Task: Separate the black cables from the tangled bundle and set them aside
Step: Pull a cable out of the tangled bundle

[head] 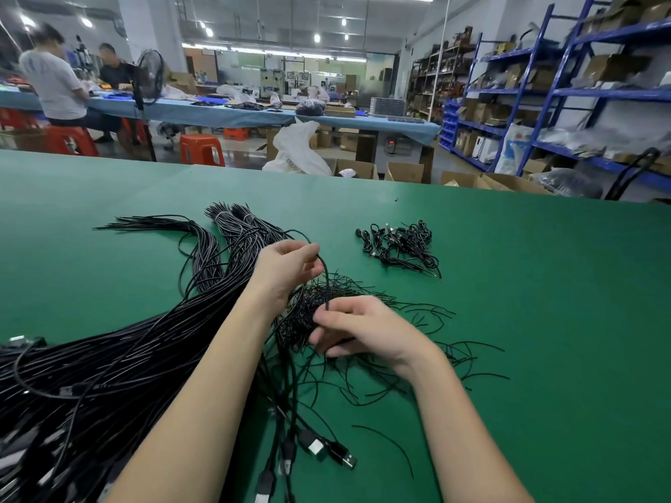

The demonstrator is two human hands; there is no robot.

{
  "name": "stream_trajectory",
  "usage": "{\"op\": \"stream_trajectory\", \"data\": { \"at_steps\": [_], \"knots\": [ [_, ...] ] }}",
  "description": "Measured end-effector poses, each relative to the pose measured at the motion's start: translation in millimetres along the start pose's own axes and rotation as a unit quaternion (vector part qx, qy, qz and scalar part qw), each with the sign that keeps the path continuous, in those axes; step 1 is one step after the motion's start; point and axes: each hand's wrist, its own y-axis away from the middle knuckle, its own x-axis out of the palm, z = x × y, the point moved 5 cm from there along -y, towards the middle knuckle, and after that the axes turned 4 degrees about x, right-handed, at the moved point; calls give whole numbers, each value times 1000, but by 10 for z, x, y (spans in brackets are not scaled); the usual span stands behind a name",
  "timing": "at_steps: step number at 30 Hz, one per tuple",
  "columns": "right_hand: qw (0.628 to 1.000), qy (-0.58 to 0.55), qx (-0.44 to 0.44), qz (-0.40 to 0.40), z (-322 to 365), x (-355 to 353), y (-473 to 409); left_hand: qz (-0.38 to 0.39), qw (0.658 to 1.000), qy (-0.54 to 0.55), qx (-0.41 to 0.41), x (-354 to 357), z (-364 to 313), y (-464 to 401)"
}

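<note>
A big bundle of black cables point(120, 357) sprawls over the left half of the green table point(544, 321), with USB plugs point(326, 450) at its near end. A looser tangle of thin black wires point(363, 379) lies under both hands. My left hand point(287, 270) pinches one black cable point(327, 285) at its upper bend. My right hand point(359, 328) pinches the same cable lower down, fingers curled above the tangle. A small separate pile of black cables point(399, 245) lies further back to the right.
Two tied cable bunches point(232, 219) lie at the back of the bundle. Beyond the table's far edge are cardboard boxes point(403, 172), red stools point(201, 148), blue shelving point(566, 92), and two seated people point(61, 85) at another bench.
</note>
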Motion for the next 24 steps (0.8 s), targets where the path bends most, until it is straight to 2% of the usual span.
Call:
{"op": "stream_trajectory", "data": {
  "at_steps": [2,3,4,5,6,7,8,9,11,12,15,19,21,24],
  "knots": [
    [998,-52,4,-41,-19,-231,71,-41,991,-101,78,-113,-82,3],
    [995,-74,2,-74,-41,-359,102,-59,969,-203,132,-161,-147,18],
    [991,-80,-5,-109,-57,-474,132,-66,920,-335,192,-166,-219,50],
    [987,-72,-18,-143,-61,-570,155,-48,848,-465,248,-114,-277,91],
    [983,-59,-36,-172,-54,-637,173,10,778,-555,295,-7,-300,139],
    [979,-42,-52,-195,-42,-681,183,96,729,-597,322,113,-287,187],
    [975,-15,-63,-211,-17,-704,193,186,702,-605,327,233,-256,249],
    [972,18,-69,-223,11,-709,202,264,691,-597,311,349,-208,321],
    [966,61,-88,-237,47,-715,219,355,694,-568,264,531,-98,457],
    [964,63,-99,-238,60,-725,232,361,695,-561,269,612,-69,511],
    [967,83,-94,-223,51,-817,341,294,692,-573,326,680,-114,537],
    [956,134,-54,-257,-36,-1123,562,254,682,-618,299,525,-154,391],
    [962,75,-69,-253,-43,-1158,582,267,696,-597,296,539,-132,401],
    [971,28,-98,-214,27,-1066,539,279,750,-519,300,657,-80,498]
  ]
}}
